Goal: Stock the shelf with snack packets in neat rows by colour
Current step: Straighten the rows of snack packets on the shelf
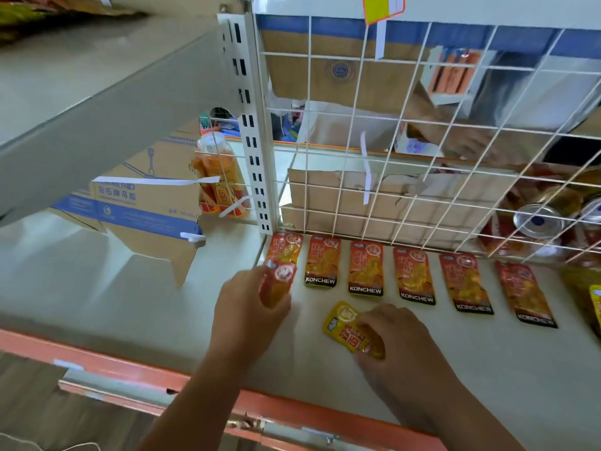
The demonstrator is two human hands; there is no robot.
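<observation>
Several orange-red snack packets (pixel 366 268) lie side by side in a row along the wire grid at the back of the white shelf (pixel 455 369). My left hand (pixel 242 317) grips another orange-red packet (pixel 279 281) just in front of the leftmost packet (pixel 285 247) of that row, partly over it. My right hand (pixel 395 336) pinches a yellow packet (pixel 346 325) that lies on the shelf in front of the row, its lower right end under my fingers.
A white wire grid (pixel 406 151) backs the shelf, with a slotted upright post (pixel 257 177) at its left. Behind it are cardboard boxes, cans (pixel 540 219) and another person's hand (pixel 468 141). An orange rail (pixel 97 359) edges the shelf front. More yellow packets (pixel 588 297) lie far right.
</observation>
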